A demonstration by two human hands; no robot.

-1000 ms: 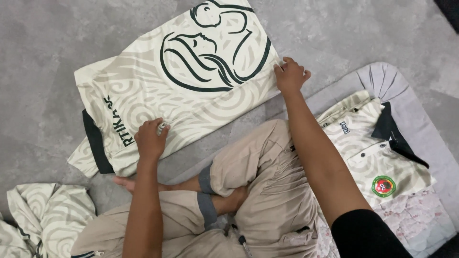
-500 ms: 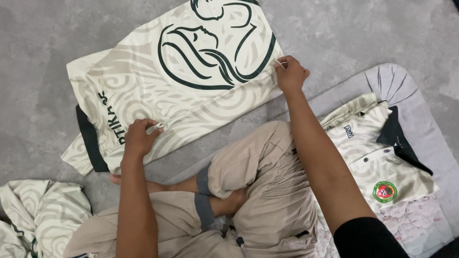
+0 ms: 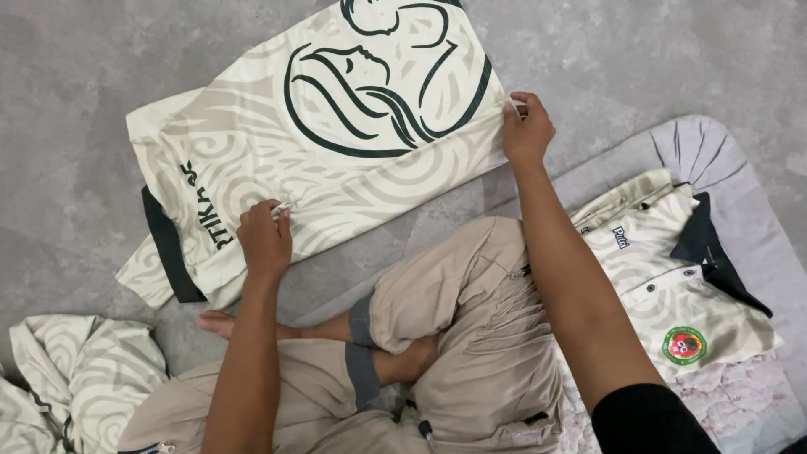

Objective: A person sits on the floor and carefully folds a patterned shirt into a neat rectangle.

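**Both hands pinching the near edge of a spread jersey**

Seated cross-legged on a grey floor, in tan trousers. Spread flat just ahead of the knees: a cream jersey with a pale swirl pattern, back side up, large dark-green line drawing across it, dark sleeve cuff at the left end. Left hand closed in a pinch on a small fold of the jersey's near edge, close to the sleeve. Right hand likewise clamped on the edge at the hem corner, fingertips together on the cloth. Gripped at two well-separated points along one side, most likely so the fabric lifts evenly and stays taut between them. To the right, on a grey mat, a folded polo shirt of the same pattern, dark collar and round chest badge upward. At lower left, a crumpled garment in matching cloth, well apart from the hands.
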